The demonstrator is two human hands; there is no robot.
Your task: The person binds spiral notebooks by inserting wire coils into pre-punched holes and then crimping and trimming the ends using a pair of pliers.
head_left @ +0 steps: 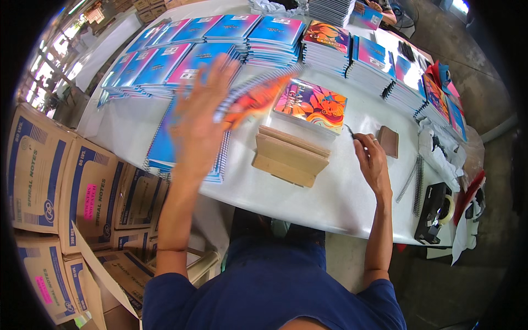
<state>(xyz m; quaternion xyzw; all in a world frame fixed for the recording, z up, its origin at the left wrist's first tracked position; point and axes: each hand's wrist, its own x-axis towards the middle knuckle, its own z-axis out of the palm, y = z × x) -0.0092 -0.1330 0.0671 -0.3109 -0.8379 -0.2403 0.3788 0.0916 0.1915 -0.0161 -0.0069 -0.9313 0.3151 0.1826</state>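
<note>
My left hand, smeared by motion, is over the left of the table at the corner of a tilted spiral notebook. The notebook's orange cover is blurred, and its coil edge slopes up to the right; the hand appears to grip it. My right hand, wearing a ring, pinches a small dark thin tool whose exact kind I cannot make out. Between the hands lies a stack of notebooks with a colourful illustrated cover. In front of it stands a brown cardboard holder.
Stacks of blue and pink spiral notebooks line the far side and left. To the right are a brown block, loose metal coils and a black tape dispenser. Cardboard boxes stand at left. Another person's hand shows far off.
</note>
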